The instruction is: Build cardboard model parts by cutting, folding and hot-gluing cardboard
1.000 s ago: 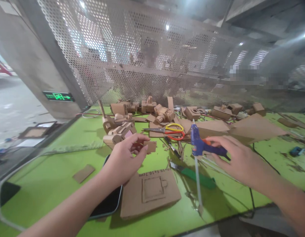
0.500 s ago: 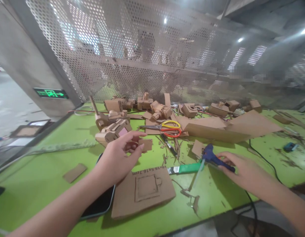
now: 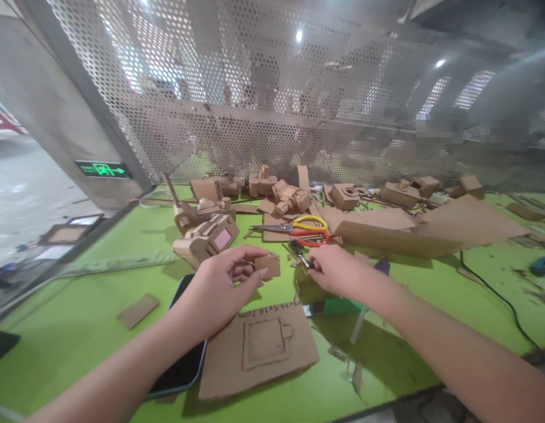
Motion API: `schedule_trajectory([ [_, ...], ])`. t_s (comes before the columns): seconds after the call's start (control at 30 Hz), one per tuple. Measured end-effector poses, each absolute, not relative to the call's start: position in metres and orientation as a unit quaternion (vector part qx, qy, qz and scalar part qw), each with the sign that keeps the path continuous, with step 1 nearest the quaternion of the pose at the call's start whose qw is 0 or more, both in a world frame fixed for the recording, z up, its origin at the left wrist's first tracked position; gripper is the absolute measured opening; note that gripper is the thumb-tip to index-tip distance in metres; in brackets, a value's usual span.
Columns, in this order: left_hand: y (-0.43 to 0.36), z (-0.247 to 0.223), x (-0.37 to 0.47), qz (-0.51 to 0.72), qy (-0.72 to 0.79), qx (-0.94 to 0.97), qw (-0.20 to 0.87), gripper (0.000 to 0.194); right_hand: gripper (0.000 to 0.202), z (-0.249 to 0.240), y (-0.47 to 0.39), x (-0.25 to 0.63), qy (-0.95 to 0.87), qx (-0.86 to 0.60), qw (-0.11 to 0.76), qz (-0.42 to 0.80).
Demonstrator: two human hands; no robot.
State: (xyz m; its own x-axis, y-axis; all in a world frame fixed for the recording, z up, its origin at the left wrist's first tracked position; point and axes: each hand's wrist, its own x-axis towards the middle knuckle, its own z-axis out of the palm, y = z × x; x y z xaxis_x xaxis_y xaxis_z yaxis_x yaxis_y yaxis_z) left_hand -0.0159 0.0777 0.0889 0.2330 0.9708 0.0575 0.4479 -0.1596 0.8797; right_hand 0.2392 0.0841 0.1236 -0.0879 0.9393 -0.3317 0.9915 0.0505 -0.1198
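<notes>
My left hand pinches a small cardboard piece between thumb and fingers, above the table. My right hand has its fingers closed at the near end of a slim dark and silver pen-like tool; its exact kind is unclear. Behind my right forearm, a blue hot glue gun is mostly hidden, its glue stick poking out below. A green-handled cutter lies under my right wrist. Just beyond my hands rest scissors with yellow and orange handles.
A cardboard sheet with a drawn outline overlaps a phone in front. Left of centre stands a cardboard model with a pink panel. More cardboard models line the perforated metal screen. A black cable runs along the right.
My right hand has let go of the glue gun and moved left to the pen-like tool. My left hand still holds the cardboard piece, shifted slightly right and down in view.
</notes>
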Motion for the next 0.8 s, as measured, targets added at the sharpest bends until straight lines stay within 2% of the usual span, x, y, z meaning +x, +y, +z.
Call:
schedule_trajectory([
  [0.1, 0.075, 0.09, -0.015, 0.339, 0.512, 0.679, 0.401, 0.046, 0.035, 0.122, 0.092, 0.234, 0.706, 0.676, 0.101, -0.186],
  [0.2, 0.073, 0.092, -0.016, 0.341, 0.513, 0.68, 0.398, 0.047, 0.026, 0.127, 0.089, 0.242, 0.712, 0.673, 0.066, -0.187],
  [0.27, 0.071, 0.093, -0.016, 0.34, 0.515, 0.681, 0.394, 0.049, 0.015, 0.132, 0.085, 0.25, 0.717, 0.674, 0.012, -0.181],
  [0.4, 0.066, 0.094, -0.015, 0.344, 0.502, 0.691, 0.391, 0.048, 0.014, 0.138, 0.072, 0.261, 0.73, 0.638, -0.128, -0.208],
  [0.53, 0.061, 0.093, -0.013, 0.335, 0.465, 0.734, 0.364, 0.04, 0.026, 0.134, 0.064, 0.261, 0.739, 0.513, -0.28, -0.335],
  [0.6, 0.059, 0.093, -0.011, 0.33, 0.444, 0.766, 0.328, 0.036, 0.025, 0.133, 0.065, 0.257, 0.713, 0.446, -0.35, -0.414],
  [0.67, 0.057, 0.095, -0.01, 0.331, 0.429, 0.783, 0.305, 0.03, 0.02, 0.134, 0.071, 0.251, 0.688, 0.409, -0.386, -0.459],
  [0.8, 0.054, 0.101, -0.009, 0.312, 0.455, 0.771, 0.318, 0.027, 0.018, 0.142, 0.099, 0.235, 0.675, 0.384, -0.415, -0.474],
])
